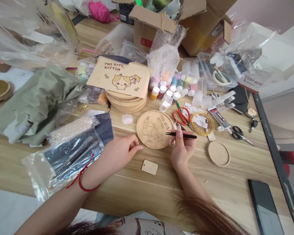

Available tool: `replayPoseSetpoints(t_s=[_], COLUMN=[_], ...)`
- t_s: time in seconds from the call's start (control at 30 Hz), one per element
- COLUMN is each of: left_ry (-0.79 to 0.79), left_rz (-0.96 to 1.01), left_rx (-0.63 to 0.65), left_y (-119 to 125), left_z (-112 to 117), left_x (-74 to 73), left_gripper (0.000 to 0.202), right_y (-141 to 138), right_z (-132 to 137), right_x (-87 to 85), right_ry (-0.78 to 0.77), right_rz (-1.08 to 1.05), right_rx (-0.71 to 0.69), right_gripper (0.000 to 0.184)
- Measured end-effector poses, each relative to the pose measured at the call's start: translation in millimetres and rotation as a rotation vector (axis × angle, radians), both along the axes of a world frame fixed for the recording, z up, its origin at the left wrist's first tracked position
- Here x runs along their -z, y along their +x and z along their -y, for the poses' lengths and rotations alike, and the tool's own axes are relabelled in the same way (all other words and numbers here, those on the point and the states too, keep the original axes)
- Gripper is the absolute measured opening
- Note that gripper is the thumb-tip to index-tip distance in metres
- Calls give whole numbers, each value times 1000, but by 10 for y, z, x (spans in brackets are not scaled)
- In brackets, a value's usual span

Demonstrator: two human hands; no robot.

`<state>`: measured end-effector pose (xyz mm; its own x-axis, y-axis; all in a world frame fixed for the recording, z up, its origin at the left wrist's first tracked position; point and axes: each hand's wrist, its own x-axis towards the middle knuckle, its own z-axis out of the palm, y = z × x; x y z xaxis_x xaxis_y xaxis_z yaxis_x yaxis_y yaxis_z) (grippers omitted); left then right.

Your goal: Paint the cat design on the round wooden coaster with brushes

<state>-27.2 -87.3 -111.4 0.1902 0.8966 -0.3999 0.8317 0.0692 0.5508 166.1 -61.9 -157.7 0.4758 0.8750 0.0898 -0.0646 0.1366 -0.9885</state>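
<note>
R fingers (179, 132) pinch blk tweezers (187, 135) over wood disc (152, 122); L fingers (135, 143) pinch thin strand (142, 145).

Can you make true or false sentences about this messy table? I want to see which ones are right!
1. The right hand holds slim black tweezers. True.
2. A red string bracelet circles the wrist of the left hand. True.
3. Red-handled metal scissors lie on top of the round engraved wooden disc. False: they lie beside it, to its right.
4. A small rectangular pale wooden tag sits on the stack of round wooden discs. False: it lies on the wooden table, in front of the hands.
</note>
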Motion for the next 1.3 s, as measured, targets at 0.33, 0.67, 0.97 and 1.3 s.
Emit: replayPoseSetpoints(t_s=[0.33, 0.67, 0.97, 1.3], left_ry=[-61, -371, -466, -455], left_rz=[318, 1233, 1468, 1402], left_rx=[-155, -590, -705, -694], left_y=[-70, 185, 319, 366], left_z=[-72, 23, 146, 191], left_x=[-66, 9, 24, 85], left_gripper=[25, 31, 22, 25], right_y=[99, 5, -239, -205], right_z=[32, 353, 476, 508], right_x=[-232, -508, -474, -529], right_ry=[-13, -80, -27, -110], right_rz=[-32, 405, 493, 631], right_rx=[-175, -679, -723, -491], right_gripper=[17, 23, 18, 15])
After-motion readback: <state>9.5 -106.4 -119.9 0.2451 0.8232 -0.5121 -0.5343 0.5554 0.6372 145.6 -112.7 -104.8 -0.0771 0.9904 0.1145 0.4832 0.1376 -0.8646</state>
